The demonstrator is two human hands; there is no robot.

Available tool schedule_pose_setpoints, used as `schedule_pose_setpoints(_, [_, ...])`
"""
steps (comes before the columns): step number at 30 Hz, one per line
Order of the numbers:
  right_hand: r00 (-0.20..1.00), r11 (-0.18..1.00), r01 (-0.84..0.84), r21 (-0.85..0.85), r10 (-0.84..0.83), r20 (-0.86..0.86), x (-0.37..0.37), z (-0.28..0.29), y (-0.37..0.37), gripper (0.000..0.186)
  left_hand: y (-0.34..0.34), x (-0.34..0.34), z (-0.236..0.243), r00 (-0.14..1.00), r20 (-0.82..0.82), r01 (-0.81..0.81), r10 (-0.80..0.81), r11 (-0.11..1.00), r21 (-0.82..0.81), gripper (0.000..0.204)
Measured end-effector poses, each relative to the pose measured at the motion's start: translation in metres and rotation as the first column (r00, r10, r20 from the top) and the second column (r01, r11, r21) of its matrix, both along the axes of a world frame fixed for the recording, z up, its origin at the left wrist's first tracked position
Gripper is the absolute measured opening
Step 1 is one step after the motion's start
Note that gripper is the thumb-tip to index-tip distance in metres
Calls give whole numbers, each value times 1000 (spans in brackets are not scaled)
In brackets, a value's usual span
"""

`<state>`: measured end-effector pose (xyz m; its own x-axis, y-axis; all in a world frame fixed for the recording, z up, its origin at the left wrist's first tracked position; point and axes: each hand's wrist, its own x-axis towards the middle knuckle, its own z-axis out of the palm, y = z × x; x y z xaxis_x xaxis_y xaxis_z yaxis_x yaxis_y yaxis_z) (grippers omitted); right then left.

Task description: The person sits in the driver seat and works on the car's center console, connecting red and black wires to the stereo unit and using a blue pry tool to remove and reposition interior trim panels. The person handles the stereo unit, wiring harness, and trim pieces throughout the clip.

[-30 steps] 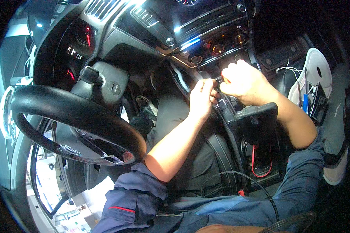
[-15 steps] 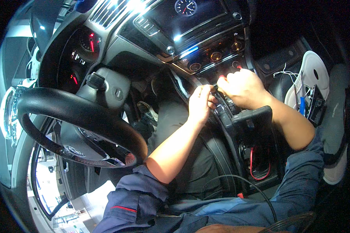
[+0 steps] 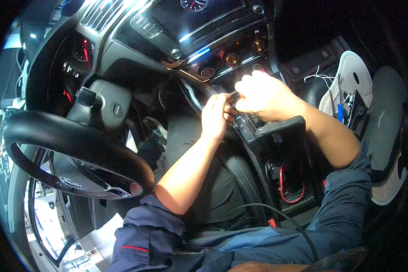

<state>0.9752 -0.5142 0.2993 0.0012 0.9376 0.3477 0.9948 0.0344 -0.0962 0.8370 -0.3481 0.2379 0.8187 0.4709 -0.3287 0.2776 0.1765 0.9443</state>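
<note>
My left hand [image 3: 215, 118] reaches to the centre console [image 3: 247, 131] below the climate panel [image 3: 233, 58], its fingers closed at a small spot whose contents I cannot make out. Just to its right, my right hand [image 3: 267, 97] is closed over the same area, with a bit of red [image 3: 262, 72] showing behind its fingers; what it grips is hidden. My right forearm passes behind a raised black console part [image 3: 281, 133]. A red cable [image 3: 292, 198] loops below that part.
The steering wheel [image 3: 68, 129] fills the left. On the passenger side lie a white pad [image 3: 353, 72], white wires [image 3: 317, 77], a blue-handled tool [image 3: 340, 113] and a dark rectangular part [image 3: 356, 113]. A black cable [image 3: 294, 224] crosses near my body.
The whole scene has shifted leftward in the view. My hands stay close together at the console, with slight movement of the fingers and wrists.
</note>
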Motion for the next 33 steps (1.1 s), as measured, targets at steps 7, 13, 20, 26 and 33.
schedule_pose_setpoints(7, [984, 979, 144, -146, -157, -82, -3, -2, 4, 18, 0, 0, -1, 999, 7, -34, 34, 999, -19, 41])
schedule_pose_setpoints(13, [990, 994, 107, 19, -109, 94, -4, -2, 3, 21, -1, 0, 1, 1000, 18, -26, 25, 1000, 17, 39])
schedule_pose_setpoints(20, [999, 1000, -9, 24, 8, 34, -2, 2, 4, 14, -1, 0, 4, 1000, -21, 7, -5, 997, 74, 36])
schedule_pose_setpoints(26, [983, 983, 184, -27, -183, 14, -4, -12, 8, 20, -2, 0, 0, 999, 20, -35, 35, 999, 22, 36])
schedule_pose_setpoints(33, [992, 988, -62, 140, 45, 121, 0, -13, 10, 16, 0, 0, 1, 1000, 15, 8, -8, 999, 42, 37])
